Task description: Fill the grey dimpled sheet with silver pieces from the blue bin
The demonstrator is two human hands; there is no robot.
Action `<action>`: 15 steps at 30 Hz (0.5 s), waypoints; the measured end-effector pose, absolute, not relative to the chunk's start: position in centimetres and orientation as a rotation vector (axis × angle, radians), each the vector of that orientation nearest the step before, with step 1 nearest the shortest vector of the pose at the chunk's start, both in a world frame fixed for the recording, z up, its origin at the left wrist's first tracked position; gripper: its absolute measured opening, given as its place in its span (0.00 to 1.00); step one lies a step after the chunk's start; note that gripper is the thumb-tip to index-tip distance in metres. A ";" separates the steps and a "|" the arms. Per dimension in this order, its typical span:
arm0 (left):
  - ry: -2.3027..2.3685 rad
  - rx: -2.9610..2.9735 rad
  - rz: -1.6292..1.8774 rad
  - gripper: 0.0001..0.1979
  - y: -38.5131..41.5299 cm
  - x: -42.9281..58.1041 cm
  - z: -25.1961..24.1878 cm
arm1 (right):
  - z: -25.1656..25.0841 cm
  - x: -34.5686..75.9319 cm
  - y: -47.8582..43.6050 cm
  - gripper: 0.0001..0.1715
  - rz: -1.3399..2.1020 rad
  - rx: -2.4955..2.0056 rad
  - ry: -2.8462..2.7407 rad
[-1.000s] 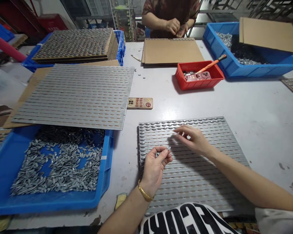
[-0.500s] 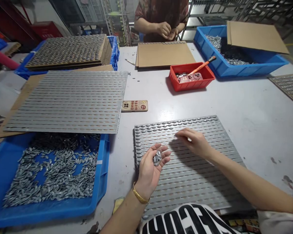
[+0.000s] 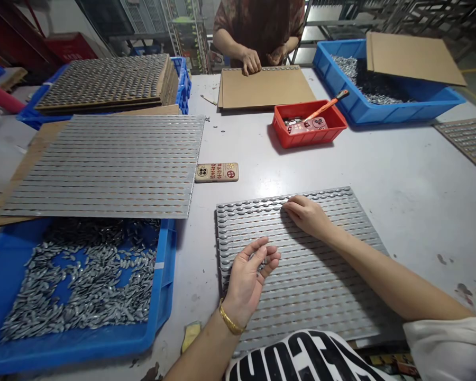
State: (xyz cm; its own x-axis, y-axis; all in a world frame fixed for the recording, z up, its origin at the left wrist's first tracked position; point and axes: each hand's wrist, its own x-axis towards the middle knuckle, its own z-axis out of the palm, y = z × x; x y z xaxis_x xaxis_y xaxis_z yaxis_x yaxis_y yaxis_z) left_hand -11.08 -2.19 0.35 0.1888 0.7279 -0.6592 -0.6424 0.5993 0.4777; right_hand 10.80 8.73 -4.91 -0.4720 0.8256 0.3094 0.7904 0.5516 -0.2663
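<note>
A grey slotted board [image 3: 321,286] lies in front of me, with oval metal pieces [image 3: 257,202] along its top rows and left edge. Over the board's left part, my left hand [image 3: 249,275] is palm up, its curled fingers and thumb around small metal pieces [image 3: 261,264], partly hidden by the thumb. My right hand [image 3: 307,214] touches the board at the end of the second row of pieces, fingertips pinched; whatever is between them is hidden.
A blue bin [image 3: 164,280] of loose metal pieces stands left, under another slotted board [image 3: 107,164]. Ahead are a phone [image 3: 217,172], a red tray [image 3: 309,138], cardboard [image 3: 265,90] and a second blue bin [image 3: 392,114]. Another person's hand [image 3: 251,61] touches the cardboard.
My right hand has moved slightly up and left onto the row. My left thumb has folded over the pieces in the palm. The other person's hand has lowered to the cardboard.
</note>
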 end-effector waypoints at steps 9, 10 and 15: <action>0.990 0.126 1.006 0.12 -2.3 -10.9 0.2 | -1.7 8.8 6.1 0.09 0.655 -1.216 -2.136; 0.978 0.113 1.023 0.12 -2.3 -10.9 0.0 | -1.2 8.2 5.2 0.09 0.809 -1.178 -2.082; 0.967 0.076 1.060 0.12 -2.3 -10.3 -0.2 | -0.3 5.2 1.2 0.08 1.168 -1.106 -1.859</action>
